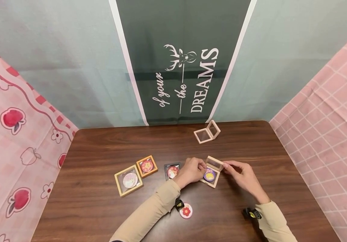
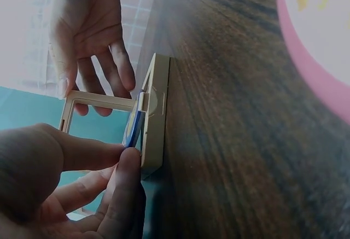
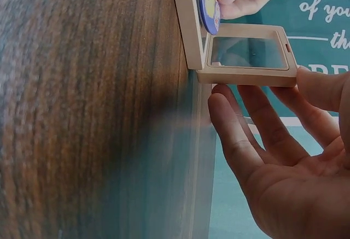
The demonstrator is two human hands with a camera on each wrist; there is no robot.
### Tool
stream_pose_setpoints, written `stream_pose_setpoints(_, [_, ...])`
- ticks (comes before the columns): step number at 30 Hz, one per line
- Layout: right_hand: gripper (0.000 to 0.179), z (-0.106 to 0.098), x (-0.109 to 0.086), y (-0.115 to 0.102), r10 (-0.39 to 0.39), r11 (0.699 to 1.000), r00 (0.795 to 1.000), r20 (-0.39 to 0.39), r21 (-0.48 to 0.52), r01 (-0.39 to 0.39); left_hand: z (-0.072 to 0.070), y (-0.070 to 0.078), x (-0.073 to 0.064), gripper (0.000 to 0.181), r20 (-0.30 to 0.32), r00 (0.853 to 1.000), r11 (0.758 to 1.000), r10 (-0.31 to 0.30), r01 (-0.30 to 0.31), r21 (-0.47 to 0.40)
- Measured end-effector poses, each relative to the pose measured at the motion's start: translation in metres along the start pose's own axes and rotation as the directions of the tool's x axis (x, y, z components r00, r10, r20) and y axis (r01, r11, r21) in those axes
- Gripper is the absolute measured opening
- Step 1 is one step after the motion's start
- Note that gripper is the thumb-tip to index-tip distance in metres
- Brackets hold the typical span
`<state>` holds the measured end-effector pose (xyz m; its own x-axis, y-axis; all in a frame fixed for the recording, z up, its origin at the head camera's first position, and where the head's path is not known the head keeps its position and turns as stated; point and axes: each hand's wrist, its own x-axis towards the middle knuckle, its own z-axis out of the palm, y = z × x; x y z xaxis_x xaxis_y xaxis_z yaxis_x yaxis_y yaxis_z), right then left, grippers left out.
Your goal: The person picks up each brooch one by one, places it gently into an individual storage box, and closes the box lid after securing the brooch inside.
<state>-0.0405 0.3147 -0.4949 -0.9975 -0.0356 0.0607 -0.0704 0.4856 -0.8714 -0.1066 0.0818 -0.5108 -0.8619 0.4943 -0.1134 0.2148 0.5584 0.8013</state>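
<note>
A beige hinged display case point(image 1: 216, 183) with clear windows lies open on the table, its lid point(image 3: 249, 52) raised. My left hand point(image 1: 192, 170) pinches a round purple-rimmed badge point(image 1: 210, 176) with a yellow figure between thumb and forefinger. Seen in the left wrist view, the badge point(image 2: 133, 123) tilts against the base of the case, one edge at its window. With my right hand point(image 1: 242, 174), I hold the lid by its outer edge, the thumb at the rim and the fingers behind it.
Left of my hands are a dark-framed case point(image 1: 169, 167), an orange case point(image 1: 141, 172) and a larger yellow case point(image 1: 119, 185), each with a round badge inside. A loose flower badge point(image 1: 186, 211) lies near my left wrist. Another open beige case point(image 1: 200, 140) stands near the back edge.
</note>
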Motion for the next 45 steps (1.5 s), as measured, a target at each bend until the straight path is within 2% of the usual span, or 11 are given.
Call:
stream_pose_setpoints(8, [0.021, -0.001, -0.001, 0.000, 0.009, 1.000, 1.000, -0.004, -0.005, -0.009, 0.002, -0.001, 0.000, 0.006, 0.004, 1.000, 1.000, 0.001, -0.001, 0.005])
stream_pose_setpoints(18, [0.022, -0.001, -0.001, 0.002, 0.017, 1.000, 1.000, 0.008, 0.003, -0.018, 0.001, -0.002, -0.003, 0.007, 0.002, 0.999, 0.999, 0.045, -0.045, 0.019])
stream_pose_setpoints(23, [0.024, -0.002, -0.001, 0.003, 0.027, 0.999, 1.000, 0.014, -0.023, -0.027, 0.000, -0.003, -0.007, 0.006, -0.008, 0.996, 0.994, 0.091, -0.090, 0.062])
stream_pose_setpoints(27, [0.024, -0.003, -0.001, 0.003, 0.023, 0.998, 1.000, 0.019, -0.050, -0.022, 0.000, -0.003, -0.011, 0.008, -0.018, 0.995, 0.990, 0.102, -0.100, 0.096])
stream_pose_setpoints(31, [0.023, -0.004, 0.000, 0.001, 0.022, 0.998, 0.999, 0.025, -0.054, -0.021, -0.001, -0.003, -0.014, 0.016, -0.007, 0.997, 0.989, 0.082, -0.080, 0.127])
stream_pose_setpoints(39, [0.023, -0.005, 0.001, 0.002, 0.030, 0.998, 0.999, 0.024, -0.049, -0.029, -0.006, 0.001, -0.021, 0.047, 0.082, 0.996, 0.989, 0.024, -0.035, 0.140])
stream_pose_setpoints(42, [0.023, -0.004, 0.001, 0.002, 0.030, 0.998, 0.999, 0.018, -0.058, -0.029, -0.006, 0.000, -0.021, 0.057, 0.085, 0.996, 0.994, 0.017, -0.027, 0.110])
stream_pose_setpoints(45, [0.023, -0.003, 0.000, 0.003, 0.030, 0.998, 0.999, 0.019, -0.055, -0.029, -0.006, 0.000, -0.021, 0.058, 0.078, 0.997, 0.995, 0.012, -0.020, 0.096])
